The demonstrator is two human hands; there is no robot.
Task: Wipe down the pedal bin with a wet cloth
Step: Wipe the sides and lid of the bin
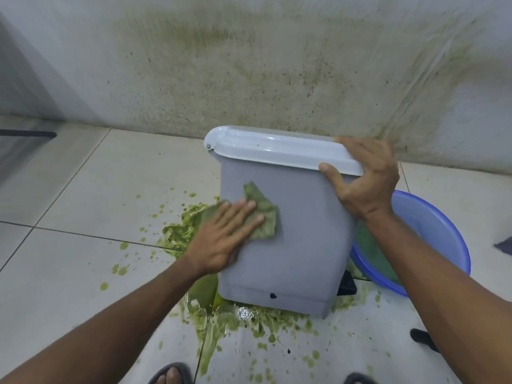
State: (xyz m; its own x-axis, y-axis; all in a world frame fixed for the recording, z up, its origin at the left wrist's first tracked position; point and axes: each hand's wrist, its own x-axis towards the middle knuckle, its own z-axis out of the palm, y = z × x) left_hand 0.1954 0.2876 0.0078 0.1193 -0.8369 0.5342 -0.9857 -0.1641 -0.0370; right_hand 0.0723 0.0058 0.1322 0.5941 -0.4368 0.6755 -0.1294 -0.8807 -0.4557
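A: Where does the pedal bin (282,245) stand?

B: On the tiled floor (83,189), close to a stained wall (249,65), tipped so that its grey side faces up. Its base sits in a green spill (177,234), and the bin covers part of that spill.

A: And the hands?

B: The left hand (221,239) lies flat, fingers straight, pressing a green-soaked cloth (264,217) against the bin's side. Part of the cloth is under the palm, so its full shape cannot be told. The right hand (365,181) grips the corner of the white lid (277,151), thumb hooked under the rim and fingers curled over the top. The fingertips go out of sight behind the lid.

A: Anything else partly hidden?

B: A blue basin (443,234) stands just behind the bin on the right. The bin and the right forearm cover much of it, and what is in it cannot be made out clearly. Only a corner of the black pedal (347,285) shows past the bin's lower edge. At the bottom edge a sandalled foot (171,374) is cut off, and the dark shape (424,339) on the right is too unclear to name.
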